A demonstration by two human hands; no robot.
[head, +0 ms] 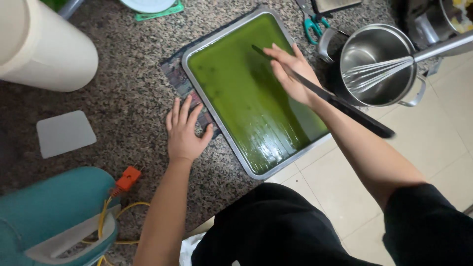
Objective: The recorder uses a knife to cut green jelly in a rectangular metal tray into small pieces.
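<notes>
Rectangular metal baking tray (222,129) on speckled granite counter (128,64), set on a dark patterned mat (173,74) showing at the tray's left edge; tray's near corner overhanging the counter edge above the tiled floor.

Filled nearly to the rim with glossy green jelly slab (231,83). Surface smooth and unbroken across the left half; no cut lines, no pieces lifted out. A darker band running lengthwise under the blade, right of centre: shadow or first score, cannot tell which.

Right hand (292,74) over the tray's right half, fingers closed around a long dark knife (335,101); tip resting on or just above the green surface toward the tray's far end, handle end trailing off past the tray's right edge. Contact with the slab not certain.

Left hand (185,133) flat on the counter just left of the tray, fingers spread, fingertips on the mat, holding nothing.

Judgement: slab set and whole; cutting at most just begun, nearly all of it left.

Right of tray: steel pot (379,93) with whisk (374,71) inside. Beyond tray's far corner: green-handled scissors (311,24). Left of tray, well apart: pale square lid (65,133), teal stand mixer (54,216) with yellow cord and orange plug (127,178).
</notes>
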